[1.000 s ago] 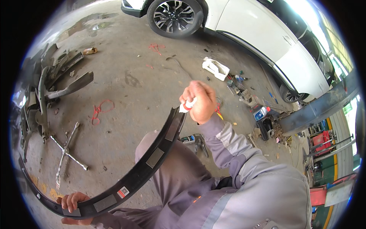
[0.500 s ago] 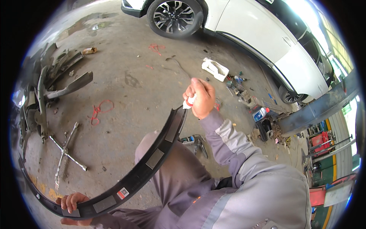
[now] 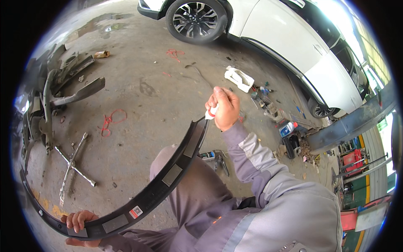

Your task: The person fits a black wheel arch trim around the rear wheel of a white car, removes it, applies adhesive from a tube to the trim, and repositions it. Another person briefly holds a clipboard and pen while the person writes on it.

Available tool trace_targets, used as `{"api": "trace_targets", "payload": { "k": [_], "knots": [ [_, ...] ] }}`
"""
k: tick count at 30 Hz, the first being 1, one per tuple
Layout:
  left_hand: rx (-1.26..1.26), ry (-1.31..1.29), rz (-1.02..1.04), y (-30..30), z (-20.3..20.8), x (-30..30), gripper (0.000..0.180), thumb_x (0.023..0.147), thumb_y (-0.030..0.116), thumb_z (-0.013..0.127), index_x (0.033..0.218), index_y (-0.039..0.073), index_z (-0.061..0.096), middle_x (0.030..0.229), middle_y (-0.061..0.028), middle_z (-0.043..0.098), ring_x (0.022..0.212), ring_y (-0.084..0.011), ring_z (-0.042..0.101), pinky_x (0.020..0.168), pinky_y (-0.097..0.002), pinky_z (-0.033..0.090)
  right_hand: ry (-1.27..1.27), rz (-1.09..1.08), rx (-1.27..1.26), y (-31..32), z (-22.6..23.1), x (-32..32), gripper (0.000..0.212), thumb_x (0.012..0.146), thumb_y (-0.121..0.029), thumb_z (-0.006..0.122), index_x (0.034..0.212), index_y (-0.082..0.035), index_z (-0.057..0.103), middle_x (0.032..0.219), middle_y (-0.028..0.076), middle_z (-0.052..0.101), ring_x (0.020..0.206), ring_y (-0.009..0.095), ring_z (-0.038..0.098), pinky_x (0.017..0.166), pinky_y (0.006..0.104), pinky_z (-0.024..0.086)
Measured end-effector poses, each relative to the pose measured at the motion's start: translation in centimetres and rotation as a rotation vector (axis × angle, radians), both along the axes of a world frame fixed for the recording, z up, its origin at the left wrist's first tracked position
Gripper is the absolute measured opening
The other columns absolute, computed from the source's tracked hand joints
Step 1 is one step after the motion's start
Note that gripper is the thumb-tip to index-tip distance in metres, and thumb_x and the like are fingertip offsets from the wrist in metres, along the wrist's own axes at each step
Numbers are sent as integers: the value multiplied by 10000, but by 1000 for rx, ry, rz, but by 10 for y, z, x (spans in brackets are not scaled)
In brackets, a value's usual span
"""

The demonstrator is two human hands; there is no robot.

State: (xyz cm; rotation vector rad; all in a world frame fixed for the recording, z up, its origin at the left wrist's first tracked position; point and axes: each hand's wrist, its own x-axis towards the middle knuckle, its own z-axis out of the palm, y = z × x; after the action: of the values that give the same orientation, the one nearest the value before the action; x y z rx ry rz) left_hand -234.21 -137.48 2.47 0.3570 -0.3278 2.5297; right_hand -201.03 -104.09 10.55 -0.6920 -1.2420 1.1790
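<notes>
**Right hand gripping a small white bottle at one end of the black strip**

Your right hand, just off the middle of the view toward two o'clock, is closed round the bottle. Its tip sits right at the strip's upper end; I can't make out whether they touch. Your left hand, at eight o'clock, grips the strip lower down, fingers curled over its edge. Between them the strip bows through seven o'clock, passing over your trouser leg, and its far end runs up toward nine.

Grey patches are already in place along its face, with a small label among them. You look partway through, with the bottle at that end. No fluid shows, so how much is covered and how much remains can't be judged. The strip is apart from the white car at one o'clock.
</notes>
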Motion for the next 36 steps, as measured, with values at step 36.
{"api": "trace_targets", "payload": {
  "k": [36],
  "knots": [
    [-40,-46,32,-1,7,4,679,813,316,772,1292,-43,451,959,-42,512,766,-135,526,735,-288,429,-59,230,50,-60,9,-27,364,1009,-198,516,682,-45,469,598,34,470,540,119,466,520,275,398]
  ]
}}
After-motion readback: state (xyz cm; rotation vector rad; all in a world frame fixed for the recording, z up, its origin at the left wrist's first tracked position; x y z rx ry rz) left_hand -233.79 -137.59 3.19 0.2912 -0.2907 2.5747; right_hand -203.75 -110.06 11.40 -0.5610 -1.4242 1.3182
